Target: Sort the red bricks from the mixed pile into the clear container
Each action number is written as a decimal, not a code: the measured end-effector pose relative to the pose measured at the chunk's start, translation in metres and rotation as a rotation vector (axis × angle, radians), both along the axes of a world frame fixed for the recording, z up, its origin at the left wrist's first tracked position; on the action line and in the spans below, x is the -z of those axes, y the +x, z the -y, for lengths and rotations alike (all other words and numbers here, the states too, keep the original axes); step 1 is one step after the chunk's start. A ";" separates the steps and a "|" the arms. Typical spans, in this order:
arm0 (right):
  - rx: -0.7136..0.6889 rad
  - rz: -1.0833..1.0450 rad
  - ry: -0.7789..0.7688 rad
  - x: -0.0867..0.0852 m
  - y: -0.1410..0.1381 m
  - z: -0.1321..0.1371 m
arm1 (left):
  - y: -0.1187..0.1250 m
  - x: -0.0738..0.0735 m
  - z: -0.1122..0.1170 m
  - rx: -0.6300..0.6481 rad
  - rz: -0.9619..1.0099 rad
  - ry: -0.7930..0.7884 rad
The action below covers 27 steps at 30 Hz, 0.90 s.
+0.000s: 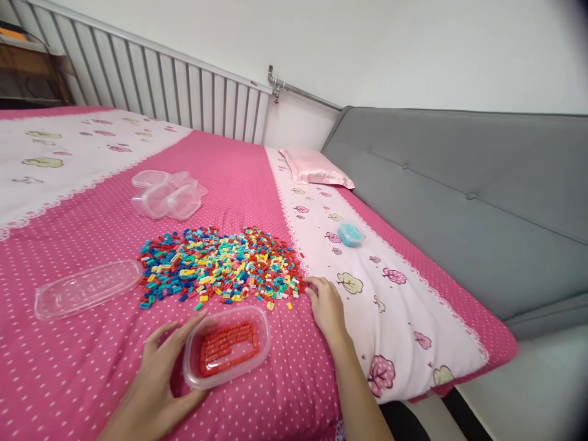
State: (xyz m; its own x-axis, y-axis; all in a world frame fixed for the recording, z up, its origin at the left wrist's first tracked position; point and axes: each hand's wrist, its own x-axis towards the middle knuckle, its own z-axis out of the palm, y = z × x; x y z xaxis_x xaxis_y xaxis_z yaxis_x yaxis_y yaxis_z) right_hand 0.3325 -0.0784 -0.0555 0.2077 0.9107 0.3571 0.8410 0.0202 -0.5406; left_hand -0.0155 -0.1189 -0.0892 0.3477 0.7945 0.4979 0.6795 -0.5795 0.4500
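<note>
Red blocks (228,346) are lying in a box (263,349), nearer than the mixed pile (225,264); the left hand (158,370) is clasping this box with spread fingers, probably for steadiness. At the pile's right edge the right hand (327,306) is touching blocks, pinch impossible to tell; beyond, bedding (367,306) is leaving room.

There are two loaded clear plastic tubs (239,373), one embossed oblong clear lid (89,289), one pink satin pillow (315,167), uncountable small multicoloured plastic bricks (220,262).
</note>
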 end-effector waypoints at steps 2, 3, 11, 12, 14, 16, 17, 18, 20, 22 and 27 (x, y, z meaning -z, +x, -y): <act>0.002 -0.010 -0.009 0.003 -0.002 -0.002 | 0.000 0.000 0.000 -0.005 0.006 0.009; -0.001 -0.017 -0.012 0.004 -0.004 -0.002 | 0.000 0.000 0.000 -0.011 0.007 0.007; -0.049 -0.087 -0.023 0.006 -0.008 -0.004 | 0.000 0.003 0.000 -0.007 0.003 -0.013; -0.047 -0.097 -0.023 0.005 -0.007 -0.004 | 0.000 0.003 0.000 -0.007 0.005 -0.014; -0.042 -0.119 -0.020 0.005 -0.007 -0.005 | 0.001 0.002 0.000 0.003 0.009 -0.016; -0.038 -0.145 -0.017 0.005 -0.006 -0.004 | 0.002 -0.001 0.002 0.014 0.007 -0.016; -0.037 -0.159 -0.016 0.005 -0.006 -0.004 | 0.002 -0.003 0.003 0.016 0.002 -0.018; -0.034 -0.172 -0.014 0.006 -0.006 -0.004 | 0.003 -0.005 0.005 0.016 -0.004 -0.019; -0.016 -0.191 -0.007 0.006 -0.006 -0.003 | 0.004 -0.009 0.008 0.019 -0.017 -0.025; 0.012 -0.196 0.003 0.006 -0.006 -0.002 | 0.004 -0.011 0.011 0.027 -0.019 -0.025; 0.063 -0.167 0.013 0.003 -0.008 0.002 | 0.006 -0.013 0.013 0.040 0.006 -0.050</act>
State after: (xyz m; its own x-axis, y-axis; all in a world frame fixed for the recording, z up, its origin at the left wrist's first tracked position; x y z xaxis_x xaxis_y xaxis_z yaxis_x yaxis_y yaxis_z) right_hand 0.3249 -0.0801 -0.0583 0.3215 0.8896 0.3245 0.7391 -0.0215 -0.6732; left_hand -0.0090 -0.1317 -0.0762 0.3770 0.8037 0.4604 0.6536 -0.5831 0.4826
